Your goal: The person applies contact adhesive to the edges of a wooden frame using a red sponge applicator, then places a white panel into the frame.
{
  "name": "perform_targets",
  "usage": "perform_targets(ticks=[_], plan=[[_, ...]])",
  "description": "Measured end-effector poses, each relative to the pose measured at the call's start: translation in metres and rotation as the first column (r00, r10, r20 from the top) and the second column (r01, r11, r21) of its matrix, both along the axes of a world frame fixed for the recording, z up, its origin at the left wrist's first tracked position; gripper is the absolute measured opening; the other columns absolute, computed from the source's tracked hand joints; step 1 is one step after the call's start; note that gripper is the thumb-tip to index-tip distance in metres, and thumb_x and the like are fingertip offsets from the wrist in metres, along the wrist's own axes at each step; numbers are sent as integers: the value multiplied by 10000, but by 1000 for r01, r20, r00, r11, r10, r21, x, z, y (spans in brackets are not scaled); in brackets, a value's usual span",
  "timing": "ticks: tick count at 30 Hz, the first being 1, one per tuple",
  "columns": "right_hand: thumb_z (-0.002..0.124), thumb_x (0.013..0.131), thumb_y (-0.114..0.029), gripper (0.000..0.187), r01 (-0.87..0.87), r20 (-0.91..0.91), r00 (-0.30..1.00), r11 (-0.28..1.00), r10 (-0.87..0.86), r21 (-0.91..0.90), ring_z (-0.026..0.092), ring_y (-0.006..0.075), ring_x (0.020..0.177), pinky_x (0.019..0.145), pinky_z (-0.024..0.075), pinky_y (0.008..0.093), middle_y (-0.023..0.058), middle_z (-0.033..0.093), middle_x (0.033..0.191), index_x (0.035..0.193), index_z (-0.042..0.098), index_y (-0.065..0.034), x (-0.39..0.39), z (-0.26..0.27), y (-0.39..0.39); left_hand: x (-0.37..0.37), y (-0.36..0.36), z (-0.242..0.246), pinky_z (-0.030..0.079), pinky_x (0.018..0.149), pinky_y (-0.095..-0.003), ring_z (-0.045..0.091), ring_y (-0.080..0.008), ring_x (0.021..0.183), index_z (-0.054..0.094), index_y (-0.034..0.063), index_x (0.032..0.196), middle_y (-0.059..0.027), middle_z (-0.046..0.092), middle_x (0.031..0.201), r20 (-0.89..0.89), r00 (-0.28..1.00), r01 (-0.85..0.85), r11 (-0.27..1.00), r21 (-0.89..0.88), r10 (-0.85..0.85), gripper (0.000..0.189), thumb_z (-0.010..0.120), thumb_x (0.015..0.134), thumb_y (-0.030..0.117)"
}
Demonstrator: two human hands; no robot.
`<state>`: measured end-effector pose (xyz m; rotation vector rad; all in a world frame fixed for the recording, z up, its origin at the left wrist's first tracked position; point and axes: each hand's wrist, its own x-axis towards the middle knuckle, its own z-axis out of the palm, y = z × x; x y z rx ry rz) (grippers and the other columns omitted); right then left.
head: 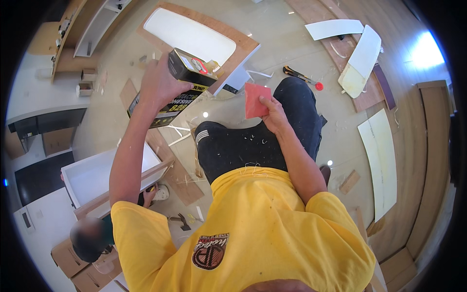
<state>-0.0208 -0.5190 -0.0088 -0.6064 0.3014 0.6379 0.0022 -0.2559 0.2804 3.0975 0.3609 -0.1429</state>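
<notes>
My left hand point(160, 82) grips a black and yellow rectangular can of contact adhesive point(182, 104) by its upper edge. The can leans to one side, and its top shows a red and white fitting beside yellowish residue. In my right hand point(273, 114) is a thin, flat pinkish-red square piece point(256, 99), pinched between thumb and fingers above my knee. Beyond the can lies a wooden board point(240, 34) with a white panel point(189, 33) on it. A yellow and black utility knife point(294, 73) rests on the floor near my knee, by a round red cap point(319, 86).
White curved panels point(335, 29) lie on planks at the right, with another white sheet point(381, 164) nearer. To the left, another person point(89, 237) is beside a white box-like cabinet part point(98, 171). A hammer point(182, 222) and a wood offcut point(349, 181) lie on the floor.
</notes>
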Motion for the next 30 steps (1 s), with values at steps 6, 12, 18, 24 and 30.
perform_targets(ticks=[6,12,18,24,30], plan=[[700,1024,-149,343,19,5,1000,1000,-19,15,742,198,1072,939,617,388,77,737,1230,1338,634,-28,0,5,0,23,-10,8,524,1075,-450,652,-386,1241,486,-17,1516,-262,623,1326,32,999,2,998,-59,-1,1072,975,638,359],[701,1023,-149,376,83,153,985,994,-73,-63,731,179,1089,977,593,366,72,730,1247,1369,620,-26,12,34,-11,26,-15,13,528,1068,-455,662,-383,1221,513,-12,1493,-258,633,1303,34,999,-23,992,-123,27,1049,978,632,366],[690,1035,-148,313,200,528,840,835,123,-512,716,146,1016,912,556,302,90,765,1177,1303,688,13,52,84,-3,5,-1,-4,533,1055,-452,680,-387,1183,550,-21,1460,-261,654,1263,81,997,15,991,-131,-4,1020,976,620,370],[653,1015,-127,259,495,742,597,587,306,-641,724,281,979,877,549,384,148,773,1080,1242,743,-44,63,109,36,-9,10,-14,542,1025,-461,672,-422,1170,567,26,1411,-265,673,1225,115,993,8,980,-198,15,949,967,625,376],[636,995,-75,239,642,834,402,533,377,-551,681,377,1004,898,527,471,152,753,1063,1202,755,-66,59,104,57,-14,14,-5,516,1083,-435,656,-386,1231,519,-44,1482,-269,637,1327,60,996,-55,974,-219,70,1064,979,618,372]])
